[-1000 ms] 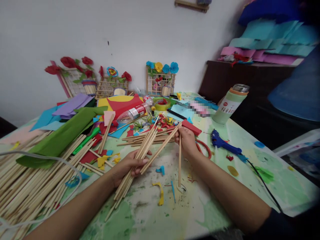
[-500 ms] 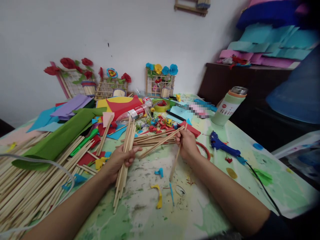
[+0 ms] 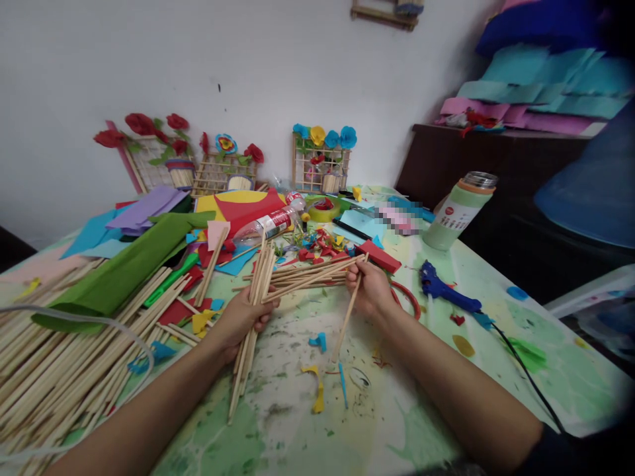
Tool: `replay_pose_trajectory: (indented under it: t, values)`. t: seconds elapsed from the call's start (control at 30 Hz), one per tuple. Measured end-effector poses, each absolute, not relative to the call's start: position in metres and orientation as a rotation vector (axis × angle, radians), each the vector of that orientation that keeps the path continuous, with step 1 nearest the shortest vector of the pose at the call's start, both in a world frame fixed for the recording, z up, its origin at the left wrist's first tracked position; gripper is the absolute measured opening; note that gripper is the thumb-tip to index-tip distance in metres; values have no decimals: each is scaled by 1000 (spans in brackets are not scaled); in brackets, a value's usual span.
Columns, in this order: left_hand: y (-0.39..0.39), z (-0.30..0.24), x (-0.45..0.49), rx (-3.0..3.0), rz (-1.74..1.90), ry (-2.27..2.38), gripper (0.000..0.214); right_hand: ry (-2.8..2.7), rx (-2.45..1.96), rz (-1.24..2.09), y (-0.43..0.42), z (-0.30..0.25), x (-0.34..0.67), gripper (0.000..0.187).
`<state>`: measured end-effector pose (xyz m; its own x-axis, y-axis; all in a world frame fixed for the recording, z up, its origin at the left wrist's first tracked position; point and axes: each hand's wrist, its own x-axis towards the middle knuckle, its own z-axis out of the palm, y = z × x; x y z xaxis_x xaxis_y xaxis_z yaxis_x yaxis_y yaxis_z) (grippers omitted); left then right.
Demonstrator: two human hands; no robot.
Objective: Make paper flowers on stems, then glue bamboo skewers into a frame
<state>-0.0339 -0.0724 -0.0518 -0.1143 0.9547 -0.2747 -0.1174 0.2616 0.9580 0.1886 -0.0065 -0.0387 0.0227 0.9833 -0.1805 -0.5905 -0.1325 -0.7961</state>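
Observation:
My left hand (image 3: 248, 322) is closed around a bundle of thin wooden sticks (image 3: 257, 283), which stands tilted over the table. In my right hand (image 3: 370, 285) is a pinched wooden stick (image 3: 346, 320) slanting down toward the tabletop. Another stick or two run from the right fingers leftward to the left fingertips. Behind the hands, several more sticks (image 3: 307, 282) lie crosswise on the table. A large heap of loose sticks (image 3: 54, 370) spreads at the left.
Green paper (image 3: 124, 274) lies over the heap. A blue glue gun (image 3: 449, 291) with a black cord and a green flask (image 3: 459, 211) are at the right. A plastic bottle (image 3: 265, 225), tape roll (image 3: 322, 209) and paper scraps lie behind; flower-decorated stick frames (image 3: 321, 162) lean on the wall.
The stick in my right fingers has swung toward the left, its left end now reaching my left fingertips. The view has shifted slightly, and my left hand still grips the bundle.

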Motion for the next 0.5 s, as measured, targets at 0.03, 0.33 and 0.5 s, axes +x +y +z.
replay_pose_trajectory:
  t: [0.03, 0.33, 0.5]
  values:
    - [-72, -50, -34, 845, 1170, 1333, 43, -607, -887, 1509, -7, -39, 188, 18]
    - [-68, -35, -48, 511, 1301, 1084, 25, -725, -1012, 1634, -5, -43, 193, 8]
    - [-64, -33, -52, 467, 1401, 1067, 11, -805, -1069, 1688, -7, -40, 192, 5]
